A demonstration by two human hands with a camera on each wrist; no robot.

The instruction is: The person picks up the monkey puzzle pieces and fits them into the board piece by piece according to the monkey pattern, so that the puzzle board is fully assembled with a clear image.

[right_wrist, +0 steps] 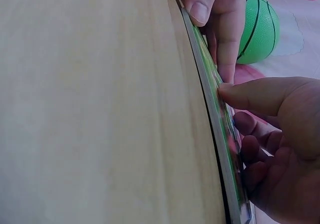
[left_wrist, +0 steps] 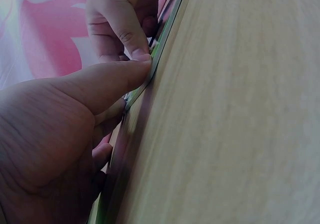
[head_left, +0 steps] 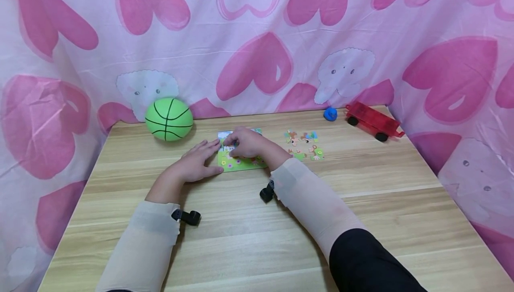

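Note:
A jigsaw board (head_left: 241,163) with a green, flowery picture lies flat on the table. My left hand (head_left: 195,161) rests at its left side, fingers fairly straight, the thumb touching the lower left corner. Over the board's middle, my right hand (head_left: 250,142) has its thumb and bent forefinger around a jigsaw piece (head_left: 230,148) low against the picture. The piece is mostly hidden by the fingers. In the right wrist view the right thumb (right_wrist: 250,93) meets the board's surface, with the other fingers curled. Several loose jigsaw pieces (head_left: 298,155) lie right of the board.
A green ball (head_left: 169,119) with black lines stands at the back left of the wooden table (head_left: 225,247). Toward the back right are a small blue toy (head_left: 330,114) and a red toy wagon (head_left: 373,121). A pink heart-patterned cloth (head_left: 201,51) hangs behind the table.

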